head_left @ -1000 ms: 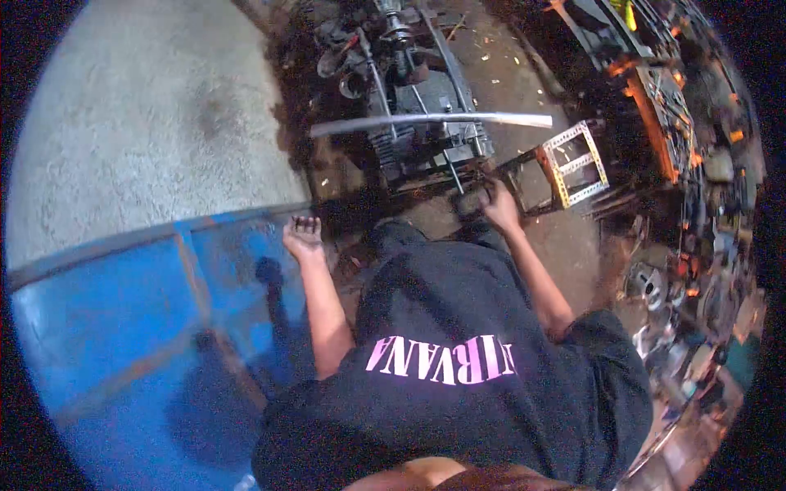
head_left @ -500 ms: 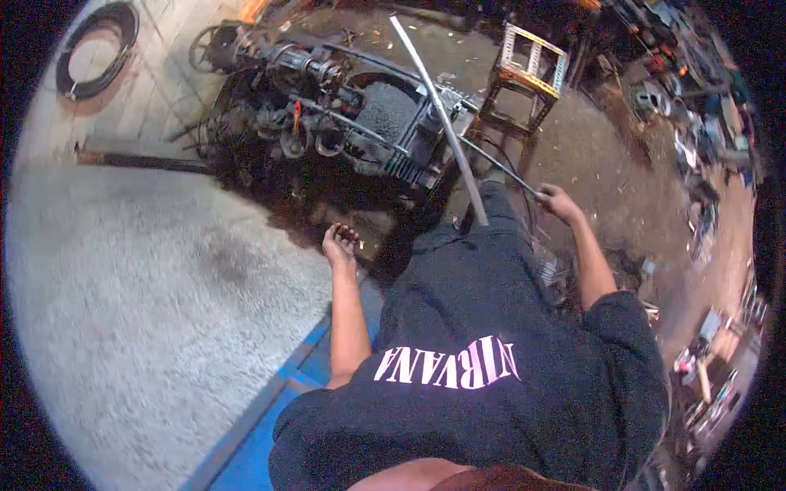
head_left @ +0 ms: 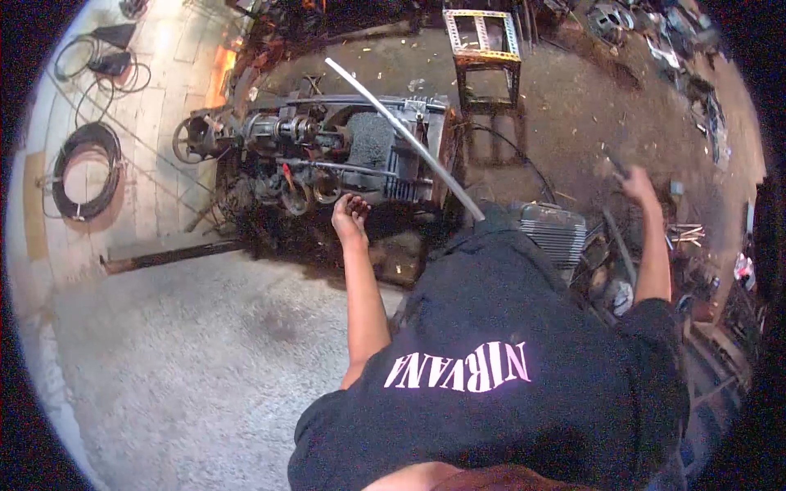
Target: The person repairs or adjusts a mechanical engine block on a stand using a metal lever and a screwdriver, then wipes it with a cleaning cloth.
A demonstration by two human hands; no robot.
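Observation:
My left hand is raised in front of the machine with its fingers loosely curled and apart, and nothing shows in it. Out to the right, my right hand is closed around a thin dark rod, whose far end is blurred and points away from me. A greasy lathe-like machine with a handwheel and bright shafts lies ahead of the left hand. Across its right end slants a long pale metal bar; its near end reaches my dark clothing, and what supports it is hidden.
A worn metal stool frame stands beyond the machine. Near my right side is a ribbed metal housing. A coiled black hose lies at the far left, and a black cable curves over the dirty floor. Scrap parts crowd the right edge.
My right hand has swung outward to the right with the rod, away from the machine's end. My left hand stays curled near the machine. The camera view has turned and shifted.

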